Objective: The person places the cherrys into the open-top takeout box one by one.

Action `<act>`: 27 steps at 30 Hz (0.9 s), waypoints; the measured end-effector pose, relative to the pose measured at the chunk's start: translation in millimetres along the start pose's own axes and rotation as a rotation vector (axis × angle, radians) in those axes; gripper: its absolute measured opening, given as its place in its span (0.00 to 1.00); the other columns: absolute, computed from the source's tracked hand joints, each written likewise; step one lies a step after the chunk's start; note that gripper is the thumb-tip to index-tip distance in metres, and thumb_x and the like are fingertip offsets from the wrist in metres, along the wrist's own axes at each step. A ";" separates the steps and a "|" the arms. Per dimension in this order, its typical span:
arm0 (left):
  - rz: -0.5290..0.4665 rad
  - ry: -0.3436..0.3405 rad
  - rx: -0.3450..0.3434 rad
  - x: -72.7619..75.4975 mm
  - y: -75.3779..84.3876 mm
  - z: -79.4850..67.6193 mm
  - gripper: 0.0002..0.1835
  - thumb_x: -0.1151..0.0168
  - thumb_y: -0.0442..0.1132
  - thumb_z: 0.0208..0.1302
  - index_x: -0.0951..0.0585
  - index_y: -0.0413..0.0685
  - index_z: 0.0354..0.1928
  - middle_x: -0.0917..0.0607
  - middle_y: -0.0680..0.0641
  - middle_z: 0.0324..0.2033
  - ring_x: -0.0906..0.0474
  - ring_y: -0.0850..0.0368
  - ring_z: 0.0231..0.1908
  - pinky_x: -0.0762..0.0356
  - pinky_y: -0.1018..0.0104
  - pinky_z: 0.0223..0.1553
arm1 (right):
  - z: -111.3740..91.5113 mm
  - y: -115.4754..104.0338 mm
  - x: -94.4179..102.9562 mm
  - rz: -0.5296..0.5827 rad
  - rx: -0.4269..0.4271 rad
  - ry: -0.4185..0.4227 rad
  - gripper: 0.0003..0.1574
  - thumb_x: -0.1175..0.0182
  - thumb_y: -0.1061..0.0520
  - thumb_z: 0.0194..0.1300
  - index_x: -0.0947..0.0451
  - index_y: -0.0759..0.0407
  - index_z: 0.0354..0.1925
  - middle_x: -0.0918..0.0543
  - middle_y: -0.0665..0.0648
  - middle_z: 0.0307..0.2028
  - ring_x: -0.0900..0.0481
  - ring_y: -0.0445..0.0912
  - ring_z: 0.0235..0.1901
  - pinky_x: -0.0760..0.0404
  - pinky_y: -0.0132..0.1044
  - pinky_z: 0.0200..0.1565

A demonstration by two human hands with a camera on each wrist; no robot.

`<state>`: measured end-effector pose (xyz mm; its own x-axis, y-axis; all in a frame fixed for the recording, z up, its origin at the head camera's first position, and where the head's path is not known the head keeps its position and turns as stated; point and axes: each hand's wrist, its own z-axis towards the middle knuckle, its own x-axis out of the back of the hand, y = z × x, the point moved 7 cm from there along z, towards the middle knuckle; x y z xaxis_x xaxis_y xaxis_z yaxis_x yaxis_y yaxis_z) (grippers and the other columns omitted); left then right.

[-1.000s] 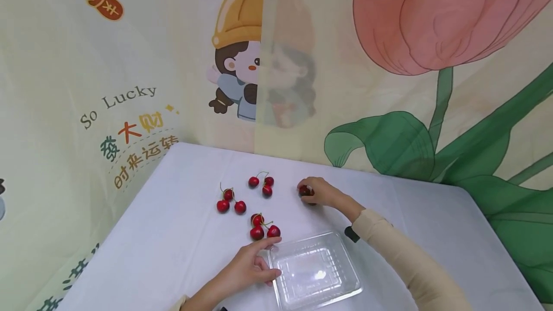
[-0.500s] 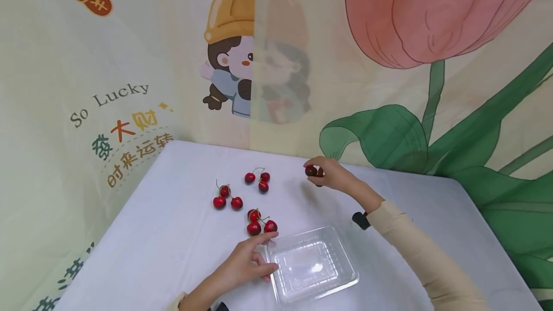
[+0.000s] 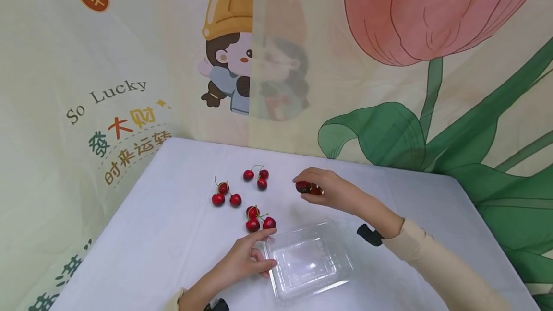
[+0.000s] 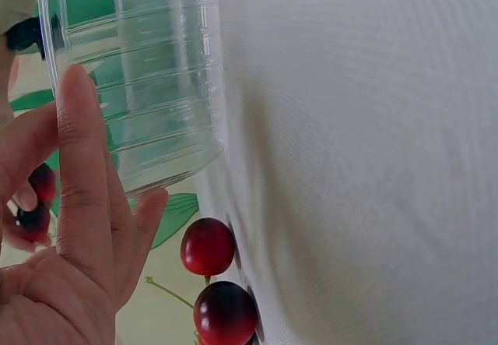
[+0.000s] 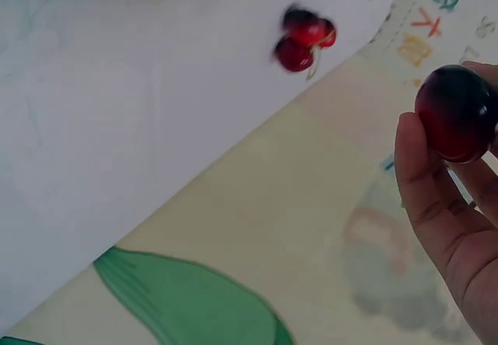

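Note:
A clear plastic container (image 3: 308,263) rests on the white cloth. My left hand (image 3: 239,258) holds its left rim, with the thumb on one side and fingers against the outer wall. In the left wrist view, fingers lie along the ribbed side of the container (image 4: 148,80). Above the table, behind the container, my right hand (image 3: 334,191) pinches dark red cherries (image 3: 303,187), at least two. One cherry (image 5: 455,115) shows large between thumb and fingers in the right wrist view; the palm side partly hides the others.
Three bunches of stemmed cherries lie on the cloth: one bunch (image 3: 260,220) by the container's far-left corner, another (image 3: 235,200) farther left, a third (image 3: 261,184) toward the back. A printed curtain (image 3: 281,61) hangs behind the table.
My right hand has lifted its cherries off the cloth, swung up and to the right, then come back toward the left and nearer. The left hand stays at the container's rim.

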<state>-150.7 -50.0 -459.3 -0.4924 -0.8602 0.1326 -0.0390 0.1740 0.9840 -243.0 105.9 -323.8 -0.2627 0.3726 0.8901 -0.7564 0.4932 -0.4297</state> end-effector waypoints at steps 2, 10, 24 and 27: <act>-0.002 0.000 0.000 0.6 0.2 -0.2 0.38 0.29 0.35 0.58 0.35 0.39 0.70 0.27 0.33 0.62 0.16 0.50 0.23 0.24 0.73 0.35 | -3.3 -11.3 -5.8 -0.007 0.019 -0.027 0.22 0.32 0.64 0.60 0.22 0.63 0.53 0.18 0.57 0.48 0.20 0.45 0.41 0.19 0.28 0.40; -0.010 0.001 0.013 1.6 -1.6 -0.6 0.38 0.29 0.36 0.58 0.35 0.38 0.69 0.30 0.33 0.65 0.16 0.51 0.24 0.23 0.74 0.37 | -20.1 -43.2 -31.6 -0.063 0.133 -0.084 0.21 0.31 0.62 0.60 0.21 0.60 0.53 0.18 0.56 0.50 0.20 0.46 0.47 0.20 0.29 0.46; 0.031 0.003 -0.022 0.7 -2.2 -0.3 0.37 0.30 0.35 0.60 0.34 0.38 0.69 0.27 0.34 0.61 0.16 0.50 0.24 0.27 0.73 0.32 | -48.6 -61.1 -90.2 -0.096 0.270 -0.287 0.20 0.31 0.59 0.61 0.20 0.57 0.52 0.17 0.50 0.49 0.21 0.40 0.51 0.25 0.27 0.53; 0.038 0.006 -0.031 1.2 -2.5 -0.4 0.36 0.31 0.35 0.60 0.34 0.38 0.69 0.24 0.33 0.58 0.16 0.48 0.25 0.27 0.73 0.32 | -50.9 -58.1 -103.0 -0.079 0.253 -0.359 0.20 0.32 0.57 0.62 0.20 0.55 0.53 0.18 0.49 0.50 0.22 0.39 0.51 0.25 0.26 0.53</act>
<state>-150.8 -51.7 -461.5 -0.4874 -0.8564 0.1704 0.0062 0.1917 0.9814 -141.6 78.9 -398.2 -0.3559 0.0225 0.9343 -0.8935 0.2848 -0.3472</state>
